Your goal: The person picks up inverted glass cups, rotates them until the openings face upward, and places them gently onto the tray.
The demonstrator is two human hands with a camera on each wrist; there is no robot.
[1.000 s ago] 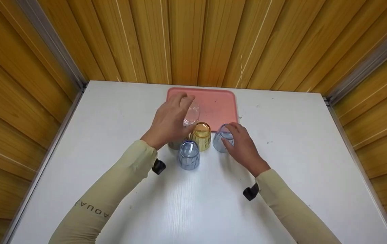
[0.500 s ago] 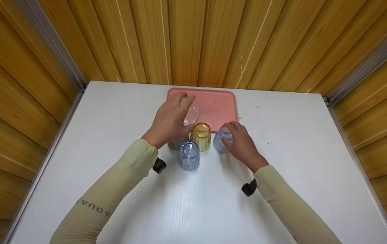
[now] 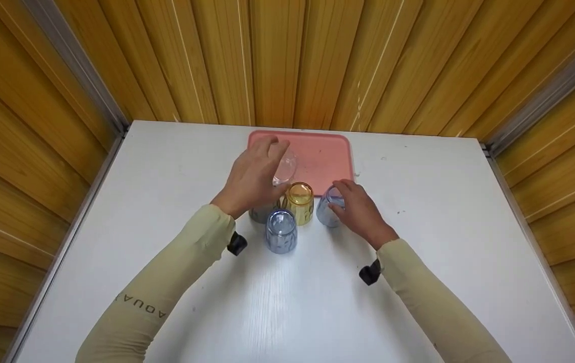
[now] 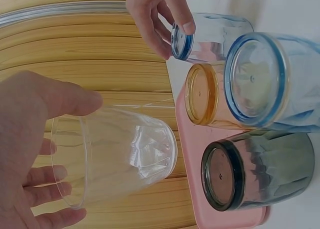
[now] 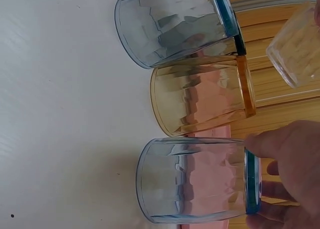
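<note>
My left hand (image 3: pixel 252 176) holds a clear glass (image 4: pixel 125 149) by its rim from above. In the left wrist view its base points down toward the pink tray, above the other glasses. My right hand (image 3: pixel 360 214) grips the raised base of a pale blue glass (image 5: pixel 200 181), which stands upside down on the table at the right. A yellow glass (image 3: pixel 300 206) stands upside down between the hands, with another blue glass (image 3: pixel 281 234) in front of it. Partly hidden under my left hand is a dark grey glass (image 4: pixel 265 171), also upside down.
A pink tray (image 3: pixel 325 156) lies at the back of the white table (image 3: pixel 418 201), just behind the glasses. Wood-patterned walls (image 3: pixel 277 60) close off the back and both sides. The glasses stand close together, with the yellow one near its neighbours.
Both hands stay almost where they were. My right wrist and forearm have shifted slightly up and inward, while the glasses on the table have not visibly moved.
</note>
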